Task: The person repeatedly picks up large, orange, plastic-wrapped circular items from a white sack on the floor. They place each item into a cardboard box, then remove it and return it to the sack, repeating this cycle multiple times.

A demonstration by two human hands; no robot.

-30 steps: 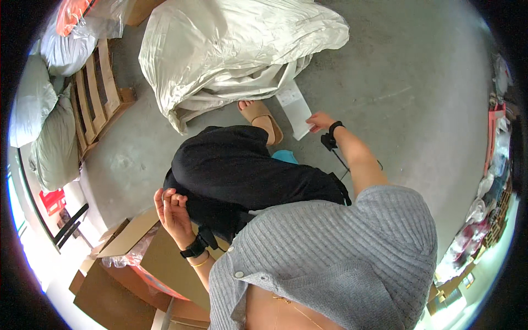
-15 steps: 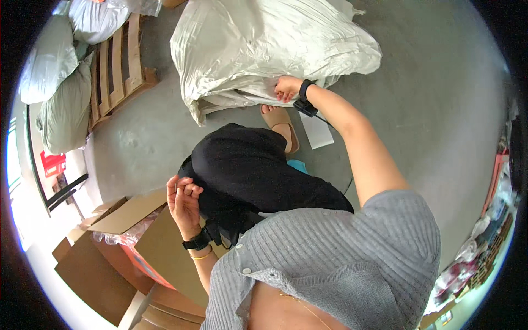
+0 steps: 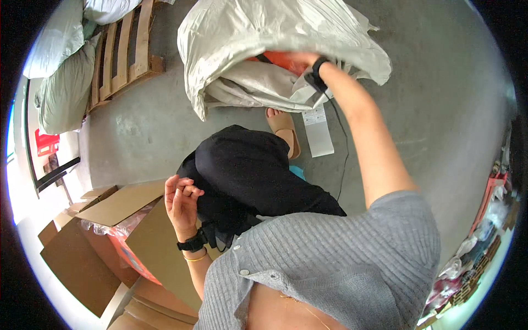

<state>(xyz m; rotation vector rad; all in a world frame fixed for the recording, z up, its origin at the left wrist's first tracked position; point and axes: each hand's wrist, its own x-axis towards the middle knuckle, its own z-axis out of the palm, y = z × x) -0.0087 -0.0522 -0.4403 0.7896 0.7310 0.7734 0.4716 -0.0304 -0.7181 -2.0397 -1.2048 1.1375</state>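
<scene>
A large white woven sack [image 3: 258,33] lies on the floor in front of me, its mouth gaping toward me. My right hand [image 3: 306,59] reaches into that mouth, beside something orange-red [image 3: 283,59] inside. Motion blur and the sack hide its fingers, so I cannot tell whether they grip anything. Next to my black-clothed knee, my left hand [image 3: 182,202] is raised with the fingers loosely bent and apart, and it holds nothing. Both wrists wear black straps, and a thin cable trails from the right one.
At lower left stands an open cardboard box [image 3: 82,269] with clear plastic and an orange-red item in it. Full sacks [image 3: 65,102] and a wooden pallet [image 3: 124,55] are at upper left. A white paper sheet [image 3: 318,135] lies by my sandalled foot. Mixed goods line the right edge.
My right hand has moved from the sack's near edge into its mouth. The opening now gapes wider, showing the orange-red contents. My left hand has stayed nearly still.
</scene>
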